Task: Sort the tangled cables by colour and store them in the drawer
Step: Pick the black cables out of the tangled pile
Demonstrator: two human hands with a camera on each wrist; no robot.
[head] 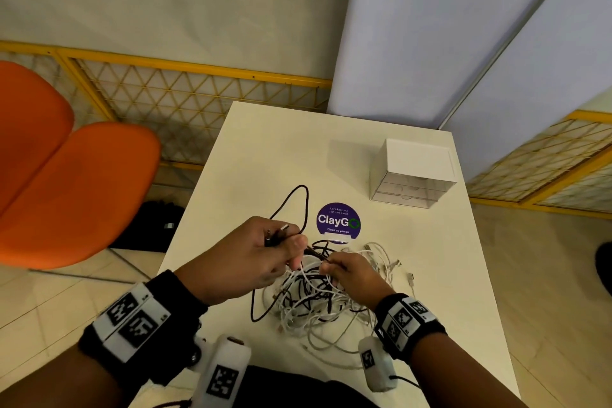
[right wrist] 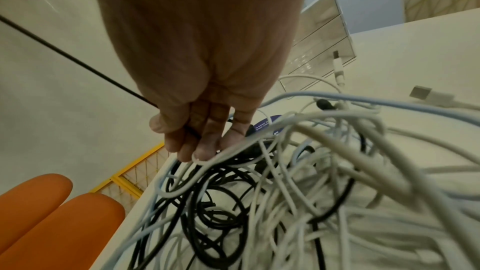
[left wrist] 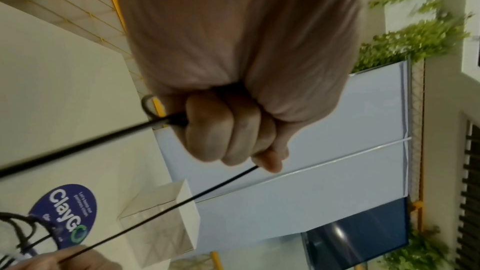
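Note:
A tangle of white and black cables [head: 318, 305] lies on the white table [head: 265, 149] in front of me. My left hand [head: 293, 250] is raised over its left side and grips a black cable [head: 306, 195] with its plug ends sticking out of the fist. In the left wrist view the left hand [left wrist: 231, 134] is curled tight round that black cable [left wrist: 155, 216], which runs taut to my right hand [left wrist: 64, 258]. The right hand [head: 328, 270] pinches the same black cable [right wrist: 78, 59] just above the tangle [right wrist: 285, 192]. A small clear drawer unit [head: 414, 175] stands at the back right, drawers closed.
A round purple ClayGo sticker [head: 337, 222] lies between the tangle and the drawer unit [right wrist: 322, 38]. An orange chair [head: 66, 182] stands left of the table. A white USB plug [head: 410, 276] trails out to the right. A blue-white panel [head: 430, 26] rises behind the table.

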